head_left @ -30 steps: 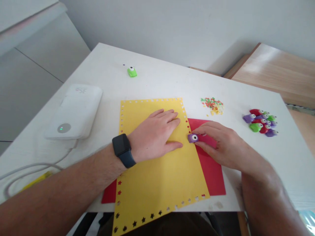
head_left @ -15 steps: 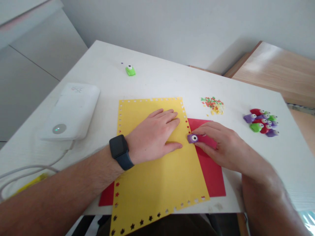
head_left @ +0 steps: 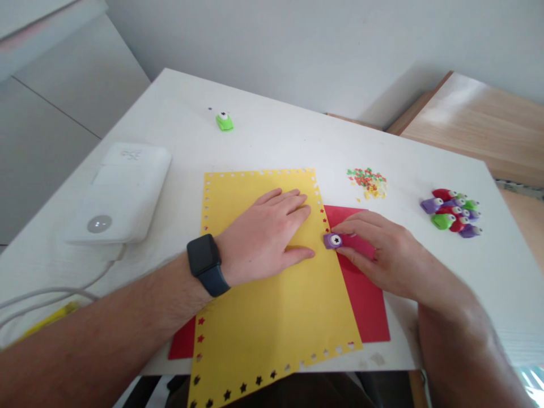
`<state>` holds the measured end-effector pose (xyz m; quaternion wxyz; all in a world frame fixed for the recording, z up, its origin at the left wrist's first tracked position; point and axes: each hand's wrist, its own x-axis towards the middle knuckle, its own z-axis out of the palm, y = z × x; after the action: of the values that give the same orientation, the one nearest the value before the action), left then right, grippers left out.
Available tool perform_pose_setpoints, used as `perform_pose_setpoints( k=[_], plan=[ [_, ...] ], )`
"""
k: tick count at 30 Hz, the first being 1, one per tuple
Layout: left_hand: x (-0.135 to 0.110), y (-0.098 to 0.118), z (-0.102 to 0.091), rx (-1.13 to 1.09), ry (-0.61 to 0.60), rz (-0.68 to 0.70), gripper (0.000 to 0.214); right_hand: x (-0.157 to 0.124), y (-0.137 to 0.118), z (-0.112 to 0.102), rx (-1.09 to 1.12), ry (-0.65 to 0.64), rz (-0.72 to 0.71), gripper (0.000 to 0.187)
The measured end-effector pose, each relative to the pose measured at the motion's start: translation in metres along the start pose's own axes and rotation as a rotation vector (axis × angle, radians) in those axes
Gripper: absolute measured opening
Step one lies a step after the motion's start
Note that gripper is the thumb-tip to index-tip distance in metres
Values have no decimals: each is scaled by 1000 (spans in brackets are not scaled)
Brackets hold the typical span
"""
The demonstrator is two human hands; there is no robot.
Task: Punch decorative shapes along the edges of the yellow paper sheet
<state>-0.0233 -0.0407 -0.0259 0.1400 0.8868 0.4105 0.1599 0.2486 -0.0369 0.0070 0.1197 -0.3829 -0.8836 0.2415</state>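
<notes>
My left hand (head_left: 266, 235) lies flat with fingers stretched out on a yellow paper sheet (head_left: 272, 294) whose borders carry rows of punched star holes. A dark watch sits on that wrist. My right hand (head_left: 382, 252) pinches a small purple paper punch (head_left: 334, 240) against the yellow sheet's right edge. A red sheet (head_left: 365, 300) lies under the yellow one and shows on the right and at the lower left.
A pile of small red, purple and green punches (head_left: 453, 212) sits at the right of the white table (head_left: 272, 141). Paper confetti (head_left: 368, 182) lies behind the sheets. A lone green punch (head_left: 224, 120) is far back. A white device (head_left: 121, 192) with a cable is at the left.
The view has drifted slightly; the yellow sheet's near edge hangs a bit further over the table edge. Both hands and the purple punch hold almost the same place.
</notes>
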Motion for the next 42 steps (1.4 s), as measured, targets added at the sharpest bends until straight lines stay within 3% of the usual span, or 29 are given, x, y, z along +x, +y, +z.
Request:
perform_pose_setpoints(
  k=[42],
  plan=[
    [0,1,-2,-32,-9,-7,60,0,-10,-5,-31,19,17,20]
  ],
)
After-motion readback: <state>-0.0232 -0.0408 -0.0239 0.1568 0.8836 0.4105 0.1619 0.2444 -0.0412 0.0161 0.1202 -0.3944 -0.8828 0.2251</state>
